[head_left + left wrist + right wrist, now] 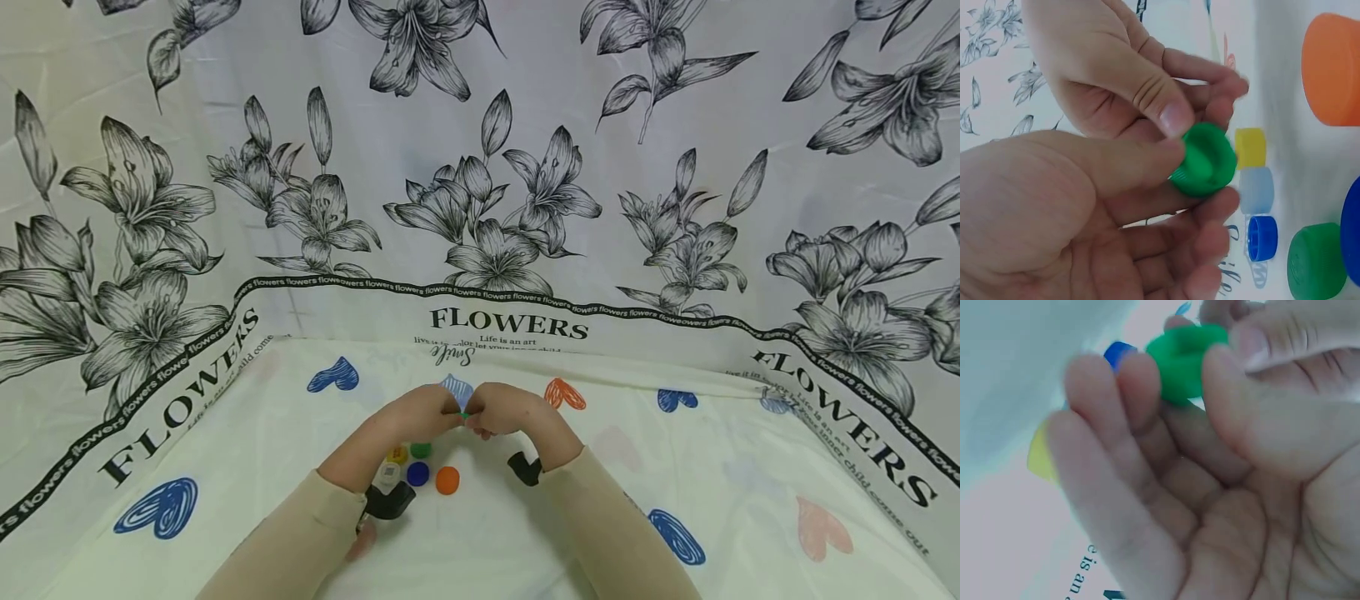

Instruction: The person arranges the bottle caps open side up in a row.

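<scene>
Both hands meet over the table and pinch one green bottle cap (pixel 1204 159) between them. The left wrist view shows its hollow side and ribbed edge. My left hand (pixel 431 414) holds the cap between thumb and fingers. From the other side my right hand (pixel 506 408) pinches its rim; the right wrist view is blurred there. Past the fingers, the left wrist view has a yellow cap (pixel 1250 148), a light blue cap (pixel 1257 189) and a small blue cap (pixel 1263 237) in a row. In the head view the hands hide that row.
Close to the left forearm lie an orange cap (pixel 447 480), a dark blue cap (pixel 417 473), another green cap (pixel 421 449), a whitish lid (pixel 389 475) and a yellow one (pixel 397 454). A heart-printed white cloth (pixel 480 550) covers the table, with a flower-printed curtain (pixel 525 125) behind.
</scene>
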The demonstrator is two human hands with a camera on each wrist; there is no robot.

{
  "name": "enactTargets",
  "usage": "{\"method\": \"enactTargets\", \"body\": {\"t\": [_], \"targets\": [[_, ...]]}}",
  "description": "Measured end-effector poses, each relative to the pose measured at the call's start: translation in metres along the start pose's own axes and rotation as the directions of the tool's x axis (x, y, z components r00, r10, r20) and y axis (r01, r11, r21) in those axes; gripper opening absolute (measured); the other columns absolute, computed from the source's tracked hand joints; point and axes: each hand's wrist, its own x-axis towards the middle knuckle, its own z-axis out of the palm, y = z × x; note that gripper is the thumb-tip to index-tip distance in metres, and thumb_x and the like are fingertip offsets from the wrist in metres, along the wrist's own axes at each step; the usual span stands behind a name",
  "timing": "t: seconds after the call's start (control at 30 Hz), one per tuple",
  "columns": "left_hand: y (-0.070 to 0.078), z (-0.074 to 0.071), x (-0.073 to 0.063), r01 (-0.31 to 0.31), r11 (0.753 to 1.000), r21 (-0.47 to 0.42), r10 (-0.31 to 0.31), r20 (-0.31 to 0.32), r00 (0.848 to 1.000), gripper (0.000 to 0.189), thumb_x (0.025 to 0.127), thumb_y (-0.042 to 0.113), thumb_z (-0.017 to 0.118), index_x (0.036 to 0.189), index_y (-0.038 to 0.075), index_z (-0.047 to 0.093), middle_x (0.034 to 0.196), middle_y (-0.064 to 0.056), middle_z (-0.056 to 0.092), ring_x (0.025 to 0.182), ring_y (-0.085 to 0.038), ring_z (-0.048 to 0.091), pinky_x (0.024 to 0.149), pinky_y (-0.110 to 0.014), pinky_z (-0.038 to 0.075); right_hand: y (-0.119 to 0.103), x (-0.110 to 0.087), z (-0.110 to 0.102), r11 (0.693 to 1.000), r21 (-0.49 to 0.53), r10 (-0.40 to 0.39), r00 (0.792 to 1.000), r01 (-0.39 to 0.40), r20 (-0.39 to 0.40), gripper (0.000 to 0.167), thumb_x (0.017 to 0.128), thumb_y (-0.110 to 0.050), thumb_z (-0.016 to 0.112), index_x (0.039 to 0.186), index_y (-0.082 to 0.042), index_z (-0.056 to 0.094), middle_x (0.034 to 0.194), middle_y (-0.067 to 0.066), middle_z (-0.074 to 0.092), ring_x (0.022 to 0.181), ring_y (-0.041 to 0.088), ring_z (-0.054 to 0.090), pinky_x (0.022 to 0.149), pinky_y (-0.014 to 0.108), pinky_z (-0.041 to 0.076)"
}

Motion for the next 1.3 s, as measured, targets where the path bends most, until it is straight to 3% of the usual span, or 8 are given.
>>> {"method": "enactTargets", "body": {"t": [0.17,0.3,0.43,0.57,0.73,0.97,1.13,1.3], "targets": [[-0.005,-0.002,0.003,0.065,0.997,-0.042,-0.069,-0.096,0.993,0.02,0.103,0.015,0.062,0.092,0.001,0.072,0.063,0.0,0.046,0.056,-0.014,0.043,0.055,-0.027,0.033,0.0,0.006,0.0,0.998,0.019,-0.048,0.989,0.052,-0.141,0.018,0.102,-0.008,0.061,0.098,0.002,0.075,0.075,0.004,0.066,0.068,0.014,0.05,0.063,0.026,0.039],[-0.007,-0.006,0.005,0.081,0.994,-0.072,-0.092,-0.163,0.982,0.022,0.104,0.016,0.06,0.097,-0.002,0.072,0.065,-0.004,0.049,0.058,-0.016,0.045,0.057,-0.028,0.036,0.001,0.014,0.004,0.997,0.039,-0.05,0.969,0.061,-0.241,0.021,0.103,-0.012,0.061,0.115,-0.001,0.075,0.085,0.003,0.067,0.072,0.014,0.054,0.066,0.027,0.043],[-0.012,-0.01,0.006,0.082,0.992,-0.094,-0.101,-0.221,0.97,0.025,0.105,0.016,0.058,0.112,-0.003,0.074,0.09,-0.01,0.069,0.073,-0.019,0.057,0.067,-0.033,0.048,0.0,0.019,0.007,0.997,0.045,-0.051,0.942,0.07,-0.331,0.026,0.104,-0.017,0.061,0.124,-0.005,0.073,0.099,0.005,0.071,0.076,0.012,0.058,0.069,0.027,0.048],[-0.017,-0.013,0.005,0.1,0.988,-0.118,-0.128,-0.262,0.956,0.028,0.105,0.018,0.058,0.121,0.0,0.073,0.117,-0.013,0.071,0.095,-0.024,0.064,0.083,-0.04,0.054,-0.001,0.022,0.012,0.991,0.116,-0.02,0.92,0.071,-0.392,0.024,0.105,-0.019,0.061,0.119,-0.006,0.075,0.099,0.01,0.074,0.074,0.013,0.058,0.066,0.028,0.047],[-0.02,-0.016,0.003,0.128,0.975,-0.182,-0.178,-0.291,0.94,0.029,0.103,0.018,0.062,0.122,-0.001,0.07,0.111,-0.012,0.071,0.086,-0.022,0.065,0.077,-0.039,0.056,-0.005,0.023,0.018,0.979,0.198,0.041,0.895,0.054,-0.444,0.024,0.103,-0.022,0.064,0.115,-0.006,0.077,0.097,0.01,0.076,0.075,0.01,0.062,0.067,0.028,0.051],[-0.022,-0.017,0.0,0.137,0.947,-0.29,-0.227,-0.307,0.924,0.026,0.101,0.02,0.065,0.117,-0.001,0.063,0.102,-0.015,0.072,0.079,-0.026,0.067,0.068,-0.035,0.052,-0.008,0.025,0.024,0.952,0.305,0.146,0.83,0.031,-0.539,0.022,0.098,-0.027,0.073,0.106,-0.007,0.072,0.084,0.001,0.071,0.081,0.02,0.071,0.067,0.03,0.053],[-0.023,-0.016,-0.001,0.175,0.924,-0.339,-0.277,-0.281,0.919,0.024,0.1,0.021,0.067,0.113,0.001,0.062,0.101,-0.016,0.073,0.081,-0.032,0.069,0.064,-0.032,0.05,-0.007,0.025,0.028,0.94,0.34,0.159,0.836,0.036,-0.525,0.018,0.096,-0.025,0.074,0.1,-0.008,0.072,0.082,-0.002,0.07,0.084,0.023,0.071,0.068,0.029,0.053],[-0.026,-0.022,0.004,0.2,0.928,-0.314,-0.295,-0.293,0.909,0.024,0.101,0.021,0.066,0.112,0.0,0.064,0.099,-0.016,0.073,0.076,-0.031,0.069,0.061,-0.031,0.048,-0.009,0.026,0.026,0.95,0.307,0.101,0.866,0.063,-0.49,0.025,0.095,-0.018,0.075,0.115,-0.004,0.072,0.1,0.002,0.072,0.093,0.018,0.069,0.08,0.032,0.056]]}}
